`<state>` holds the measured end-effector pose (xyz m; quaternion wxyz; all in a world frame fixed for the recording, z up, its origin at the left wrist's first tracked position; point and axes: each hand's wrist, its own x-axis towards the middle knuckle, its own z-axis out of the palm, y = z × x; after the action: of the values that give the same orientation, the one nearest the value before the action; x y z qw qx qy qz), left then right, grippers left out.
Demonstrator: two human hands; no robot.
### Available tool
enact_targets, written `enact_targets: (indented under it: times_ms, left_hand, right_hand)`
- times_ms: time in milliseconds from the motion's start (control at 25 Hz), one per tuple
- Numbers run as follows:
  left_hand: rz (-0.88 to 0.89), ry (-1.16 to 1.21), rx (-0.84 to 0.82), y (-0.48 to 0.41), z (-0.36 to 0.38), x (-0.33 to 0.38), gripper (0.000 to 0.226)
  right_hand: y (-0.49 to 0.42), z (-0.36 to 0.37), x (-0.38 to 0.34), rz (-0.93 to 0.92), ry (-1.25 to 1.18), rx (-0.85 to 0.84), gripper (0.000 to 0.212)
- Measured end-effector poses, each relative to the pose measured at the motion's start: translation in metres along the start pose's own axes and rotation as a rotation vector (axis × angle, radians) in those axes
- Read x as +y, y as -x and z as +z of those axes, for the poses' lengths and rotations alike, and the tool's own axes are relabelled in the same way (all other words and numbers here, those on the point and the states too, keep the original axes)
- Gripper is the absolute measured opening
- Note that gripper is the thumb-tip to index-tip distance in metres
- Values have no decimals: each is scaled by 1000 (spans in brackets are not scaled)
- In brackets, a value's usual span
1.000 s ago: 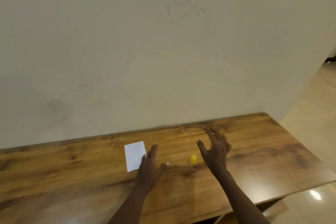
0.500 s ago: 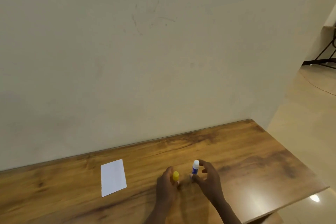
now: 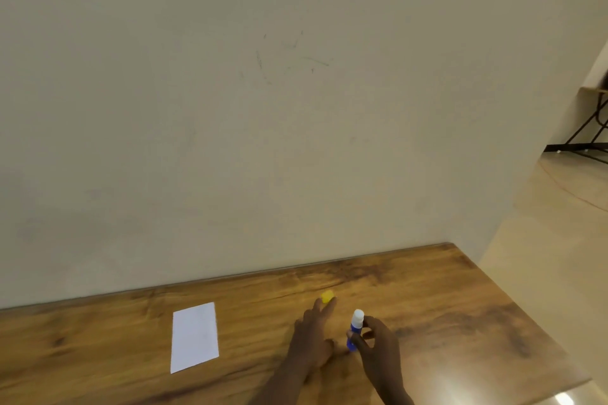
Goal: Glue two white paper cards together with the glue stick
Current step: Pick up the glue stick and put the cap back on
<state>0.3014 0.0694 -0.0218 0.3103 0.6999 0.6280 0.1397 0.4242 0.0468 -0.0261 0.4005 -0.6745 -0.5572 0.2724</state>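
One white paper card [image 3: 194,337] lies flat on the wooden table [image 3: 460,322], left of my hands; I cannot tell whether a second card lies under it. My right hand [image 3: 378,350] grips the glue stick [image 3: 355,327], a blue tube with a white top, held upright just above the table. The stick's yellow cap [image 3: 327,297] rests on the table farther back. My left hand [image 3: 312,335] is stretched flat toward the cap, and its fingertips touch the cap without closing on it.
A plain beige wall [image 3: 263,141] rises directly behind the table's far edge. The table's right end drops off to a shiny tiled floor [image 3: 559,256]. Dark metal furniture legs [image 3: 589,138] stand at the far right.
The cap has come off the glue stick. My left hand carried it forward and set it on the table, while my right hand kept hold of the stick.
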Motion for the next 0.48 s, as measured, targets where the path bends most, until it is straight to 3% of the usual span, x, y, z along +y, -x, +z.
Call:
enact_targets:
  times_ms: [240,480]
  left_hand:
    - [-61,-254,59,-72,1,1,67]
    - [-115,-198,138,-103,-18,-42,49]
  right_hand:
    - [-19,-4,21,17,-53,16,31]
    - [-33,6,27,-58,10,36,28]
